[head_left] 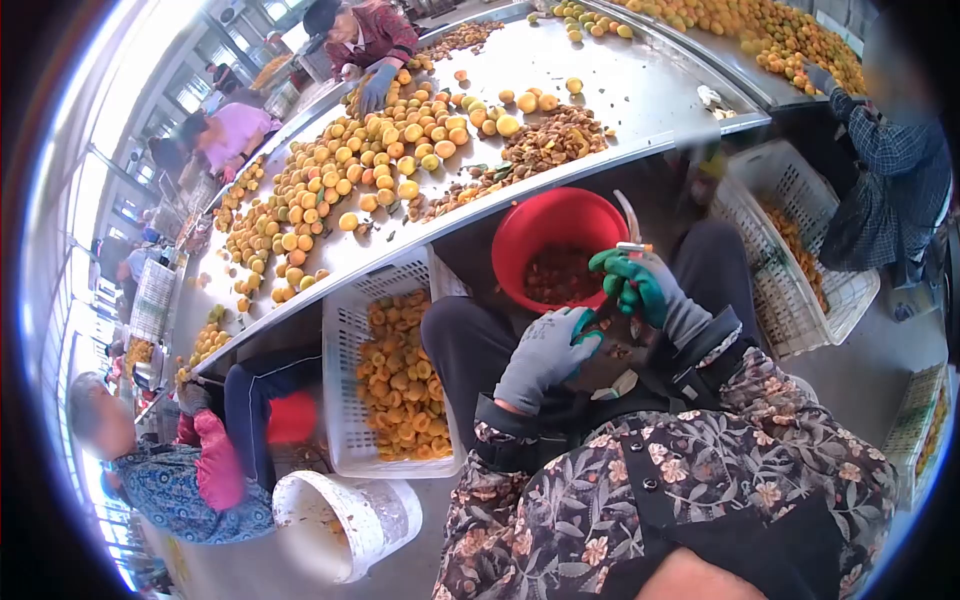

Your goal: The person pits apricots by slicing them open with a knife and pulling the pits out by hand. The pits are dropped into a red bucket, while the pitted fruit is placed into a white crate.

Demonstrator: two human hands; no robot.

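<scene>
Both my hands are close together over my lap, in grey gloves with green palms. My left hand point(545, 355) is closed, its fingertips pinched near a small dark thing I cannot make out. Just right of it, my right hand point(645, 285) has its fingers curled around a slim tool with a white and orange end point(634, 247). A pale curved strip point(628, 215) rises above that hand. Between my knees, a red bucket point(510, 235) holds dark brown pieces point(562, 275) at its bottom.
A metal table point(650, 90) ahead carries whole apricots point(400, 130) and a brown heap point(555, 140). Crates of halved apricots stand left point(345, 400) and right point(780, 160) of my legs. A white bucket point(385, 515) lies tipped lower left. People work along the table and beside me.
</scene>
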